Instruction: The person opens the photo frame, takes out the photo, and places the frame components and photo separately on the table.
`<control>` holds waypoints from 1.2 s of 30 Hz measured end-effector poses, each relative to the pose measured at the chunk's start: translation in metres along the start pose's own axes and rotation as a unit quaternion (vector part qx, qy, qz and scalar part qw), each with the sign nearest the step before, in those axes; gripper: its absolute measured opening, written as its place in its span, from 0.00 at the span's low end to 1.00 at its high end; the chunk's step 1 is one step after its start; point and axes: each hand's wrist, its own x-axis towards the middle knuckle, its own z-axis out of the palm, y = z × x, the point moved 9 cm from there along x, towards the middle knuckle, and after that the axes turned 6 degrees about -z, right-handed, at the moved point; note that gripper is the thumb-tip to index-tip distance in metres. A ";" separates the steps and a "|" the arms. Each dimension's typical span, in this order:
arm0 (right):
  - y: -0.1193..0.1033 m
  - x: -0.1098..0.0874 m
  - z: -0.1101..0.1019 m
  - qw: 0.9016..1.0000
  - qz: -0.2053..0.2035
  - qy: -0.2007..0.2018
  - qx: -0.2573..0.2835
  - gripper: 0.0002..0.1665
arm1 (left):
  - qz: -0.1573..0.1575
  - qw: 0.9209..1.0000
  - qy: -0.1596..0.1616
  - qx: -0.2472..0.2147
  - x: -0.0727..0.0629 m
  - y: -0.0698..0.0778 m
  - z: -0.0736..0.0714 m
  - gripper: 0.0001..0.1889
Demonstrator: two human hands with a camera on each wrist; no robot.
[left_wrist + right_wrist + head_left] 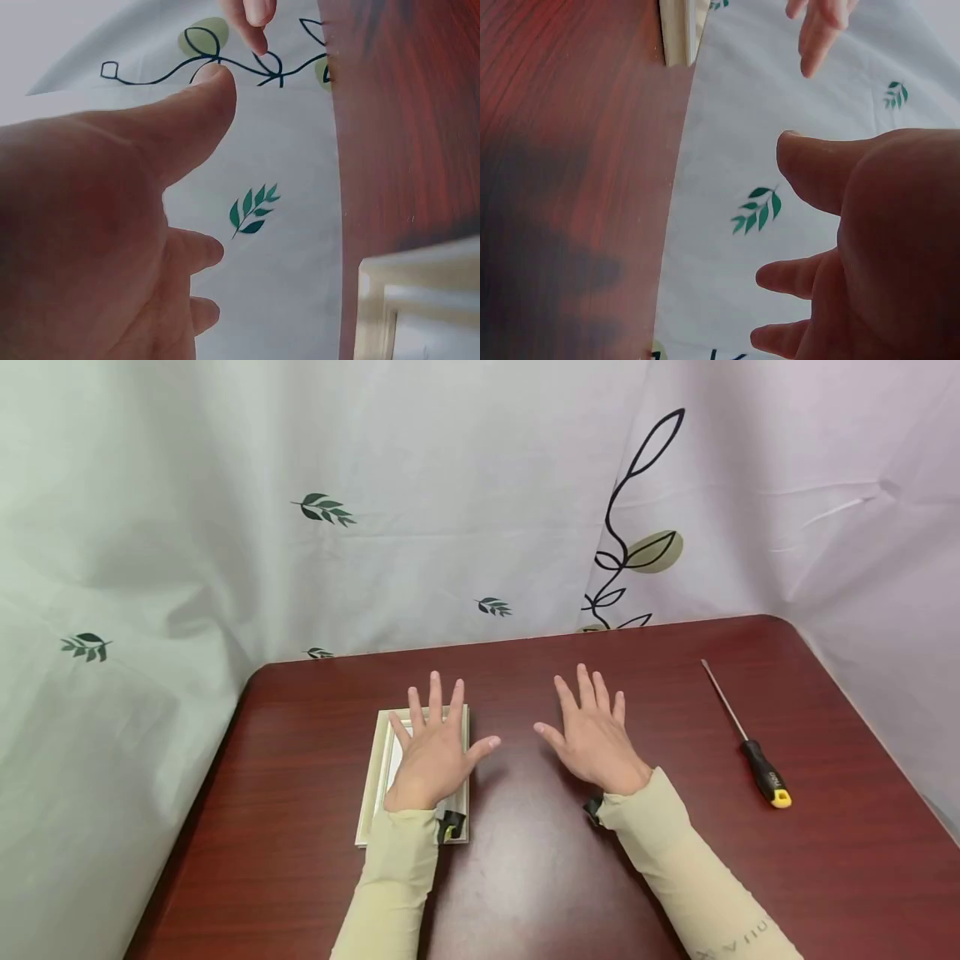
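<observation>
My left hand point(432, 760) is held palm down above a cream picture frame point(369, 802), its fingers straight and spread. It covers much of the frame's middle, and a corner of the picture frame point(676, 34) also shows in the right wrist view. To the right, my right hand point(597, 745) hovers over the table with spread fingers and holds nothing. Further right lies a screwdriver point(765, 772) with a black and yellow handle, its metal shaft pointing to the back of the table. Neither hand touches it.
The dark red wooden table point(547, 893) has rounded back corners. Behind it and along its sides hangs a white curtain point(420, 468) with leaf prints, close to the table's edges. A small black wrist device point(451, 825) sits under the left sleeve.
</observation>
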 end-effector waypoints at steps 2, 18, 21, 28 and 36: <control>-0.003 0.003 0.001 1.000 -0.006 -0.005 0.000 0.46 | -0.007 1.000 -0.008 0.000 -0.002 -0.007 -0.004 0.51; -0.016 0.024 0.008 0.999 -0.032 -0.026 0.000 0.47 | -0.053 0.998 -0.034 0.001 -0.026 -0.097 -0.034 0.53; -0.020 0.029 0.010 0.999 -0.037 -0.031 -0.002 0.46 | -0.056 0.997 -0.044 -0.015 -0.033 -0.109 -0.036 0.54; -0.032 0.044 0.011 0.998 -0.050 -0.045 -0.011 0.47 | -0.045 0.996 -0.061 -0.041 -0.050 -0.123 -0.032 0.58; -0.046 0.057 0.015 0.994 -0.089 -0.065 0.004 0.46 | -0.002 0.998 -0.045 -0.042 -0.069 -0.125 -0.024 0.63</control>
